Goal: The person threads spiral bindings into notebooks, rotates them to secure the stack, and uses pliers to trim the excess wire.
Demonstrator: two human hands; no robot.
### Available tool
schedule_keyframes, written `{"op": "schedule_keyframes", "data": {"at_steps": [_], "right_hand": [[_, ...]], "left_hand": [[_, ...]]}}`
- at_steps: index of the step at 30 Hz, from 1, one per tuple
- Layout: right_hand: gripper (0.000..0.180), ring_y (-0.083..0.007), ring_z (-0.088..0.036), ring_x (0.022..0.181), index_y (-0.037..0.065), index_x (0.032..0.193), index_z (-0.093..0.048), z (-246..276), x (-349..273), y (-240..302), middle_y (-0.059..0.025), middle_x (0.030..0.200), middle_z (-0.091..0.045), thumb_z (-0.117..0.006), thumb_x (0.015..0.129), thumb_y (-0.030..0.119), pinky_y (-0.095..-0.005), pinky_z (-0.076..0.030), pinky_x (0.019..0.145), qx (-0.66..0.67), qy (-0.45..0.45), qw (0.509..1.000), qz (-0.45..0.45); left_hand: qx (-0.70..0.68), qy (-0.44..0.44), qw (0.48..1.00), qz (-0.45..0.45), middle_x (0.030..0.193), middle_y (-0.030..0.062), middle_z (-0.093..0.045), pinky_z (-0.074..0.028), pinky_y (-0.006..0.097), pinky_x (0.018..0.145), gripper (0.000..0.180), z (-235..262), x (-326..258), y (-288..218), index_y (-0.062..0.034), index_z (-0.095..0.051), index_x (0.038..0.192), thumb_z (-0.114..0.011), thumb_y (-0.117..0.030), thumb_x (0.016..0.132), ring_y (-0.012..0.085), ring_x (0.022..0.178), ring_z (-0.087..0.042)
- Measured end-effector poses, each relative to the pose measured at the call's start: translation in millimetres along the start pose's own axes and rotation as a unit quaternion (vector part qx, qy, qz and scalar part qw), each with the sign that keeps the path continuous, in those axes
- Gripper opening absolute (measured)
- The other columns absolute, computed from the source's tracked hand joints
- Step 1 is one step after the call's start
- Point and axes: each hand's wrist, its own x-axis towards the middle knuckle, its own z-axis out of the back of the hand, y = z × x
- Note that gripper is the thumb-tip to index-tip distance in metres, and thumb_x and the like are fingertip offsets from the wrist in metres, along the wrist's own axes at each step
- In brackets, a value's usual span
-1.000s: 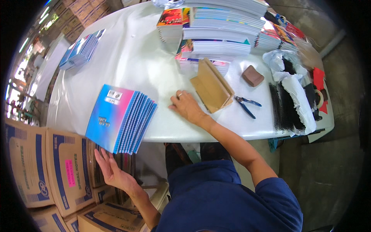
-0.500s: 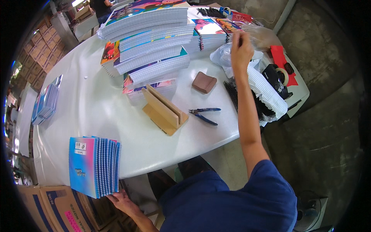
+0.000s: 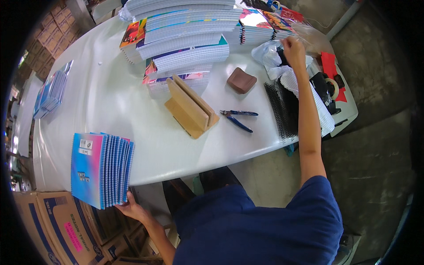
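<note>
At the near left table edge, my left hand (image 3: 132,208) is at the lower corner of a stack of blue-and-pink spiral notebooks (image 3: 88,163), thumb beside it and fingers partly hidden underneath. The stack leans and hangs partly over the edge. On the right, my right hand (image 3: 295,52) is closed, fingers bent together above a crumpled white plastic bag (image 3: 264,54) with something black in it. What the fingertips hold, if anything, cannot be made out. Beneath that forearm lie black spiral binding coils (image 3: 280,110) and a ribbed white wrapping (image 3: 326,119).
Blue-handled cutters (image 3: 238,120), a brown block (image 3: 241,81) and a slotted wooden stand (image 3: 192,108) occupy the middle. Tall piles of bound books (image 3: 187,48) stand behind. Another notebook stack (image 3: 53,90) sits far left. A tape roll (image 3: 332,88) lies right; cartons (image 3: 66,225) stand below left.
My right hand has come down to the plastic bag. My left hand stays at the notebook stack's lower corner. The whole view has shifted slightly, with the table's things appearing higher.
</note>
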Motion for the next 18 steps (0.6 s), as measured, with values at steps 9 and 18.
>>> {"op": "schedule_keyframes", "data": {"at_steps": [9,18], "right_hand": [[0.042,-0.0401,-0.054,0.107,-0.001,0.112,-0.054,31.2,-214.8,134.5,-0.0241,0.120,-0.052,-0.071,0.077,0.014,-0.0476,-0.047,0.085,-0.020,0.364,0.927,0.084],[0.048,-0.0403,-0.035,0.135,0.003,0.131,-0.048,36.0,-293.3,172.7,-0.0281,0.142,-0.038,-0.052,0.083,-0.002,-0.0549,-0.024,0.112,-0.038,0.304,0.938,0.164]], "left_hand": [[-0.016,-0.021,0.998,0.063,0.134,0.0134,-0.050,-0.039,0.033,0.101,0.072,25.1,32.2,15.0,0.0030,-0.037,0.142,-0.065,0.014,0.077,0.0199,0.115,-0.050],[-0.067,-0.054,0.995,-0.043,0.151,0.0145,-0.034,-0.028,0.033,0.110,0.092,50.5,97.8,50.4,0.0012,-0.026,0.148,-0.070,0.014,0.068,0.0221,0.134,-0.038]]}}
